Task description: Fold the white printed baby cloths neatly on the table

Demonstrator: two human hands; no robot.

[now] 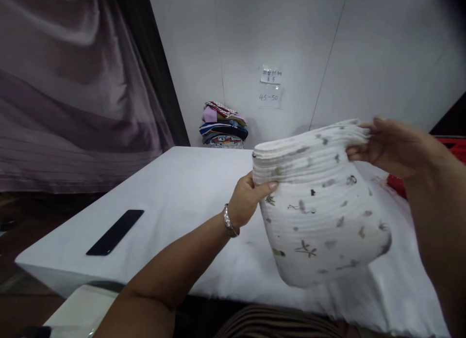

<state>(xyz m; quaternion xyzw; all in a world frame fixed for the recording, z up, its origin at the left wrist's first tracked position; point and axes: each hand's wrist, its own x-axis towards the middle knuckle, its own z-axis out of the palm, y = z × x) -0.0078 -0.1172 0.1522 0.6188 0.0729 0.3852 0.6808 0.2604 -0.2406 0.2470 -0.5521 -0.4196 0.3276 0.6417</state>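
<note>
A folded white muslin cloth (320, 207) with small printed plants and animals hangs in the air above the table, upright and slightly tilted. My left hand (251, 195) grips its left edge, thumb on the near face and the other fingers behind it, out of sight. At the upper right corner my right hand (386, 144) pinches the gathered layers between thumb and fingers. Several soft folds show along the top of the cloth. A silver bracelet (230, 221) circles my left wrist.
The table (196, 183) wears a white cover. A flat dark rectangular object (115, 232) lies at its left. Folded fabrics (224, 127) are stacked by the back wall, near paper signs (269, 96). A purple curtain (73, 86) hangs left; something red (397, 184) shows at right.
</note>
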